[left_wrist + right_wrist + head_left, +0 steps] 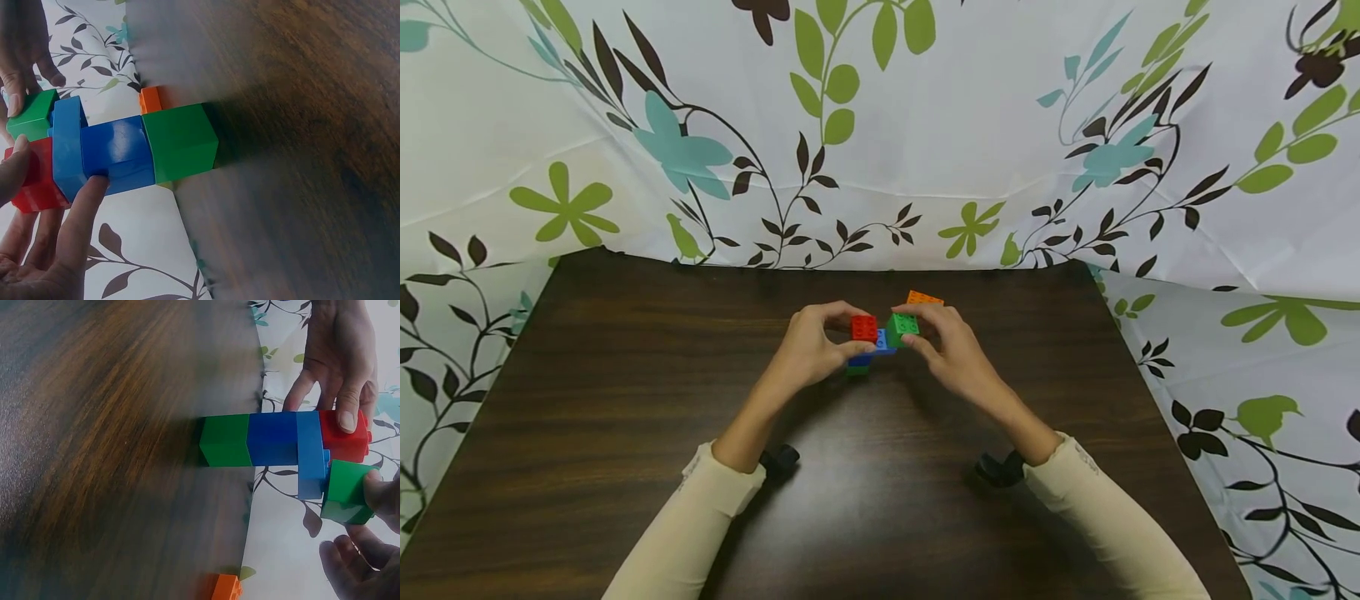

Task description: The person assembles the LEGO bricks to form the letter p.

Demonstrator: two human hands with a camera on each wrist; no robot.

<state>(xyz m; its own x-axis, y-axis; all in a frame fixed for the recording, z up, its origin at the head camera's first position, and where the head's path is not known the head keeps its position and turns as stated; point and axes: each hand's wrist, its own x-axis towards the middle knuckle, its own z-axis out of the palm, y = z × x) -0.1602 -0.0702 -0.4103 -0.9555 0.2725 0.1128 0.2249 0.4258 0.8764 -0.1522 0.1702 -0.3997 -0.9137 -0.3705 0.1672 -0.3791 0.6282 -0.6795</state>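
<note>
A tower of toy building blocks stands upright on the table. Its base is a green block (225,440), then a dark blue block (119,150), then a longer, thinner light blue block (310,456) that juts out to the right. On top, at the left end, sits a red block (863,327). My left hand (811,346) grips the red block between thumb and fingers, one finger reaching down onto the dark blue block. Between thumb and fingers my right hand (958,354) holds a second green block (902,329), slightly tilted, right at the studs of the light blue block's jutting end.
An orange block (925,297) lies on the dark wooden table (647,400), behind the tower and to its right. A patterned white cloth (880,183) hangs behind the table's far edge. Black devices sit at the left wrist (780,461) and right wrist (1000,469).
</note>
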